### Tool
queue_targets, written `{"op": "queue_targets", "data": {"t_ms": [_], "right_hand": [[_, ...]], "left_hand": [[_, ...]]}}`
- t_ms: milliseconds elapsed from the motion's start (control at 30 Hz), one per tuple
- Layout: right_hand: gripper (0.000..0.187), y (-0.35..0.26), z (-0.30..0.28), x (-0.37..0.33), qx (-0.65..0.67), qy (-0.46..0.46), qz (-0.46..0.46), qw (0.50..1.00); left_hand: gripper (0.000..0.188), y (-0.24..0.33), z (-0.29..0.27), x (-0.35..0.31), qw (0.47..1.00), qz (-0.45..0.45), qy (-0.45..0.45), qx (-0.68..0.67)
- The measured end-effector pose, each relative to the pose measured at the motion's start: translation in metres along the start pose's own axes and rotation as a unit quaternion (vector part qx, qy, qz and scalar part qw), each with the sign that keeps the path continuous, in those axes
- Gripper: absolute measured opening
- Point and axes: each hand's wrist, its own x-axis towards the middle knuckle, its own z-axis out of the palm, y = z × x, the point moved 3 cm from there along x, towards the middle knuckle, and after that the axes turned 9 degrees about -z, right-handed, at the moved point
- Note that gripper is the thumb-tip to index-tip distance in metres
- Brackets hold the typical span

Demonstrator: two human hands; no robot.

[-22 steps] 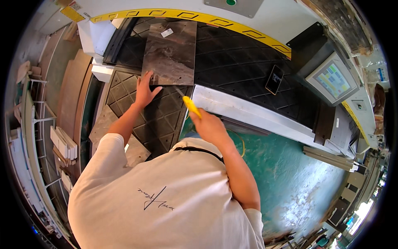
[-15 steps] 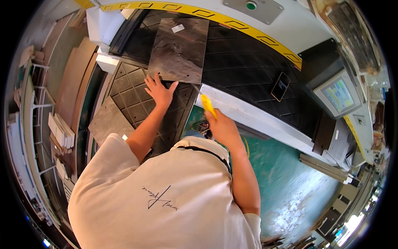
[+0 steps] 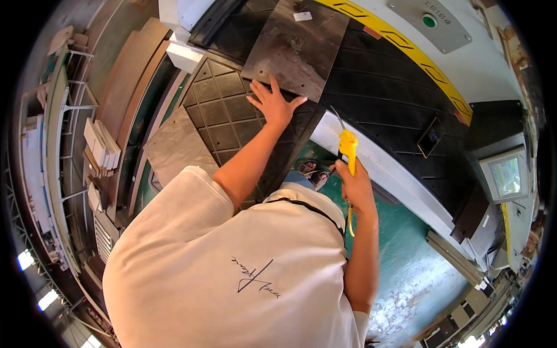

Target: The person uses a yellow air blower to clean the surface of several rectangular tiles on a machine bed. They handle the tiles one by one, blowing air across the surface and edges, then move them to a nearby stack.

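Observation:
With its fingers spread, my left hand (image 3: 275, 109) reaches the near edge of a brown-grey, marble-patterned panel (image 3: 299, 49). Its fingertips overlap that edge, near small holes in the panel. My right hand (image 3: 358, 188) is closed round a yellow air blow gun (image 3: 348, 145). The gun's thin metal nozzle points up and away, over the white front beam (image 3: 377, 156) of the machine bed. A yellow hose (image 3: 350, 223) hangs below the gun's handle. A small white label (image 3: 302, 16) lies on the panel's far part.
Dark ribbed bed surface (image 3: 377, 81) extends to the right, with a phone (image 3: 430, 138) lying on it. Beyond stands a control screen (image 3: 505, 176). A second marble-patterned panel (image 3: 180, 142) lies at left on the gridded plate (image 3: 226, 104). Stacked boards (image 3: 136, 75) stand farther left, above green floor.
The whole view has turned, so the bed and panel appear farther right. My right hand has tipped the blow gun more upright, and its nozzle now shows clearly. My left hand remains at the panel's edge.

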Motion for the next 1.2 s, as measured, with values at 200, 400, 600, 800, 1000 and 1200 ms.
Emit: {"op": "queue_targets", "data": {"t_ms": [200,400,600,800,1000,1200], "right_hand": [[0.061,0.033,0.000,-0.010,0.371,-0.085,0.053,0.923],[0.060,0.007,-0.004,-0.010,0.481,-0.093,-0.006,0.871],[0.063,-0.053,-0.024,-0.014,0.467,-0.028,-0.096,0.878],[0.068,-0.138,-0.026,-0.027,0.355,0.116,-0.193,0.907],[0.067,-0.175,-0.020,-0.027,0.353,0.143,-0.227,0.897],[0.064,-0.189,-0.029,-0.004,0.332,0.182,-0.206,0.902]], "left_hand": [[0.135,-0.009,0.004,0.078,0.999,0.041,-0.005,0.018],[0.137,-0.011,0.016,0.140,0.998,0.056,0.002,0.010],[0.137,-0.011,0.015,0.140,0.997,0.072,0.031,-0.016],[0.139,-0.012,0.010,0.140,0.998,0.047,0.031,-0.019],[0.140,-0.011,0.006,0.139,0.999,0.040,0.014,-0.022],[0.140,-0.005,0.003,0.138,0.999,0.041,0.022,-0.019]]}}
